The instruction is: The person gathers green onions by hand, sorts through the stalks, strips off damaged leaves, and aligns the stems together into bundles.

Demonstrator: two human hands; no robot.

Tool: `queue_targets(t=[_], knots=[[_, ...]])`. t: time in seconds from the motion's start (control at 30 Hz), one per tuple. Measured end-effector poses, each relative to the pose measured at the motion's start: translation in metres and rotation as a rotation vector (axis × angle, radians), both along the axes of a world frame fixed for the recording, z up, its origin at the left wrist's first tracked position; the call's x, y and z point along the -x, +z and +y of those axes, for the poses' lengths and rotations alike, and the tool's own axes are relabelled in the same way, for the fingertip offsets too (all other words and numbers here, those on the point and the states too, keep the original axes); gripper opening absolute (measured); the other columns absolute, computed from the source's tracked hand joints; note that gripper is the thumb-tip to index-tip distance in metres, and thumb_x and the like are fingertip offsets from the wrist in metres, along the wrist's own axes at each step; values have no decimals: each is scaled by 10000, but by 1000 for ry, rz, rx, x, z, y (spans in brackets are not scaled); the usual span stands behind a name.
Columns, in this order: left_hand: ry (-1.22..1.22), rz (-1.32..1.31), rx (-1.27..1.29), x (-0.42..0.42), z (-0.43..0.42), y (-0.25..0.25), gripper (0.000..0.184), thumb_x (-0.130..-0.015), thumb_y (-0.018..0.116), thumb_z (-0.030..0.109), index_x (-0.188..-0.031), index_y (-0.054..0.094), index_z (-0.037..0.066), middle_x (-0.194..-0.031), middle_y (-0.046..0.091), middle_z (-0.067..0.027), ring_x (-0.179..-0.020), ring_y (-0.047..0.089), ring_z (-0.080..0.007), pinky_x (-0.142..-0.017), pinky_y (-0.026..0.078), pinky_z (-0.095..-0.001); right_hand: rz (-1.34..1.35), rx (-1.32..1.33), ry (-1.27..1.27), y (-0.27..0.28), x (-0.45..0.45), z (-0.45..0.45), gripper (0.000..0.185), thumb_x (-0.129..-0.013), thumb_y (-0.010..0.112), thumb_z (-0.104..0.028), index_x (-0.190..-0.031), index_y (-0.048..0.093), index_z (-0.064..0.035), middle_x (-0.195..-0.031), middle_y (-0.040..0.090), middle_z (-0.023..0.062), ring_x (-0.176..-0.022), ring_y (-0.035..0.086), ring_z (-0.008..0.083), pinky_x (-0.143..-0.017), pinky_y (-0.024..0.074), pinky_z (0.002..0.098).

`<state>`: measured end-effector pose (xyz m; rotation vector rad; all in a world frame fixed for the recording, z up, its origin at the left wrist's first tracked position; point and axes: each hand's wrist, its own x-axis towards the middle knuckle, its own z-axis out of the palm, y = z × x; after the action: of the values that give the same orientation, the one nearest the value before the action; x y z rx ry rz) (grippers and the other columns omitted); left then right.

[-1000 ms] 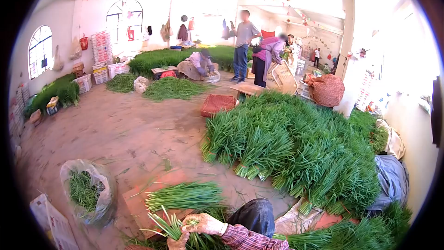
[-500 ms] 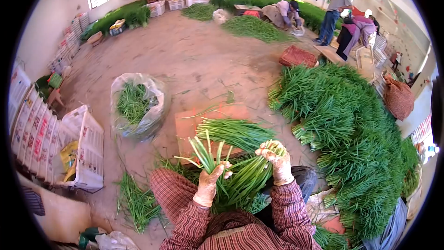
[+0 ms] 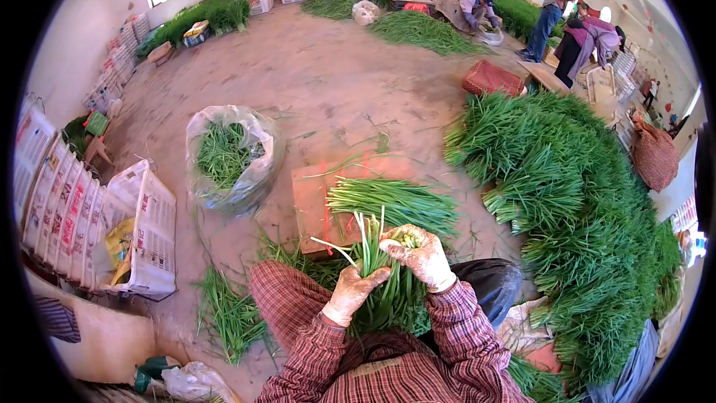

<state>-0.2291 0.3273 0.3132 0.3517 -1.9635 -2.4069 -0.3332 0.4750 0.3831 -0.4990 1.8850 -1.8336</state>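
Note:
My left hand (image 3: 356,292), in a pale stained glove, is closed around a few chives (image 3: 371,242) whose whitish ends point up and splay apart. Right beside it, my gloved right hand (image 3: 422,257) grips a thicker bunch of chives (image 3: 394,291), cut ends at the top and green leaves hanging down over my lap. The two hands nearly meet, and their stalks overlap. Just beyond them, a neat pile of chives (image 3: 395,204) lies on a low wooden board (image 3: 309,198), with a red tie (image 3: 326,209) near its left end.
A clear plastic bag (image 3: 261,153) of loose greens stands ahead to the left. White crates (image 3: 153,235) are stacked at far left. A large heap of chives (image 3: 567,209) fills my right side. Loose chives (image 3: 227,313) lie by my knee. Several people work at the back right.
My right hand has moved left with its bunch, up to the left hand. My left hand has shifted slightly right, its stalks now more upright. The whole view has shifted a little.

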Motion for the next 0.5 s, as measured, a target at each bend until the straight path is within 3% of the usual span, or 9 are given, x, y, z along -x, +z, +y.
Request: queue_targets(t=[0.1,0.17,0.2,0.23,0.27,0.3,0.4,0.5], knots=[[48,12,-186,-3,-2,-9,392,-903,745,261,-1171,665,-14,-1110,695,-60,-968,628,-122,-867,492,-270,-53,67,-42,1,-1,2,176,-883,751,-158,-996,694,-36,-941,706,13,-843,618,83,-765,503,252],[117,199,-176,0,-7,1,367,-929,697,305,-1126,680,-5,-1119,697,-100,-1019,630,-171,-883,505,-341,-33,32,-68,5,2,10,169,-884,739,-151,-994,681,-37,-944,710,27,-840,625,96,-747,503,246],[138,195,-251,0,-11,-1,356,-934,689,303,-1115,683,-4,-1105,697,-100,-1021,630,-177,-861,514,-335,-16,126,-92,1,4,15,191,-877,735,-152,-1003,661,-30,-946,714,54,-850,641,119,-739,512,257],[161,192,-327,0,-16,-5,346,-938,681,301,-1104,685,-3,-1091,697,-100,-1024,629,-183,-839,524,-329,-47,194,-105,1,6,22,169,-896,724,-117,-1021,641,-40,-964,723,55,-846,663,109,-649,500,230],[193,222,-354,1,-19,-9,378,-949,662,319,-1140,665,-7,-1035,694,-96,-927,637,-158,-699,517,-271,-77,273,-114,0,7,27,168,-896,716,-103,-1027,636,-33,-956,721,69,-850,670,122,-659,505,234],[208,224,-350,0,-21,-6,378,-949,662,319,-1140,665,-7,-1035,694,-96,-927,637,-158,-699,517,-271,-107,353,-124,2,9,30,168,-897,707,-89,-1033,632,-25,-947,720,84,-854,677,135,-669,509,239],[53,179,-321,-6,-22,1,460,-974,617,365,-1252,595,0,-924,678,-71,-678,539,-70,-514,374,-200,-91,128,-48,12,10,33,184,-884,708,-103,-1031,641,-14,-936,709,66,-840,677,132,-682,504,239],[-64,126,-348,-5,-14,3,677,-920,598,575,-1297,578,13,-911,683,-71,-643,524,-84,-508,372,-208,-112,-51,30,21,7,18,280,-869,759,-192,-1084,660,-43,-966,715,48,-888,667,113,-703,501,231]])
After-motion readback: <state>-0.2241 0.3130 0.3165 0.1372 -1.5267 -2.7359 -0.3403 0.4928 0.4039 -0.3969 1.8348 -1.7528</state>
